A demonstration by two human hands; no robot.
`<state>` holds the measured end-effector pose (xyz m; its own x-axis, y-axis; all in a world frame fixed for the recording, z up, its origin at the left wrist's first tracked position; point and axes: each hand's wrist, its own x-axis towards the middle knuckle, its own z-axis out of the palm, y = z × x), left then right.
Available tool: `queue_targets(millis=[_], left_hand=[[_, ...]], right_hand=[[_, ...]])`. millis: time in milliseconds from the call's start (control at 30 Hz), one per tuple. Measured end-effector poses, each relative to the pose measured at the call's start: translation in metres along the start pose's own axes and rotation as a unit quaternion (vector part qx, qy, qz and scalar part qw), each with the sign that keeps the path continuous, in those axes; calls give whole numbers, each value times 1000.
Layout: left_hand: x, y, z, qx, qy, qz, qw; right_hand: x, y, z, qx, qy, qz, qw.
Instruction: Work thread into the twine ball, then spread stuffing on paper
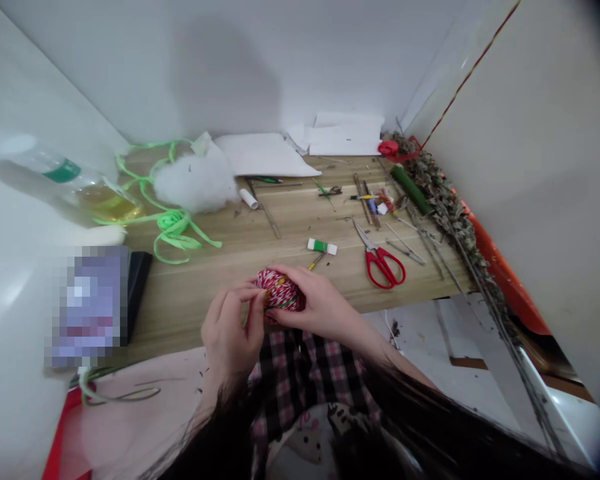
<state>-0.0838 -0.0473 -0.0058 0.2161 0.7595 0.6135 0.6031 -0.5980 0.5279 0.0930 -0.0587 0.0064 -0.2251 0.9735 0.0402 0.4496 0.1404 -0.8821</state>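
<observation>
The ball of yarn (283, 287) over the desk's front edge mingles red and white strands, crossed by a green line and a touch of yellow. The desk (205, 267) itself is pale brown with streaky wood grain. Toward its right edge, the scissors (386, 267) have red handles and silver-grey blades; a tube (411, 190) is deep green, the leaves (453, 200) dull grey-brown. A small packet (323, 247) near the front edge is banded white, green, white. Toward the left edge, the ribbon (175, 225) is bright lime green, the fluff (195, 181) white. Paper (265, 155) along the back edge is white.
</observation>
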Motion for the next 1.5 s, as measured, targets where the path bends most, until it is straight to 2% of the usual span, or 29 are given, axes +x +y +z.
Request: queue_targets(millis=[200,633,767,1000,1300,1500], left_hand=[[-10,-7,9,-20,29,1,999],[-23,-14,30,-98,100,-68,988],[-24,-13,31,-101,98,-56,988],[-25,-15,27,-83,79,-36,993],[-22,-15,26,-58,86,-8,995],[-21,-13,26,-58,90,-3,994]], right_hand=[[-1,1,1,7,9,-1,1000],[-2,4,5,22,20,21,999],[-5,5,8,44,35,55,997],[-8,8,14,87,49,70,993],[-11,14,20,232,49,67,969],[-13,9,17,200,46,46,978]])
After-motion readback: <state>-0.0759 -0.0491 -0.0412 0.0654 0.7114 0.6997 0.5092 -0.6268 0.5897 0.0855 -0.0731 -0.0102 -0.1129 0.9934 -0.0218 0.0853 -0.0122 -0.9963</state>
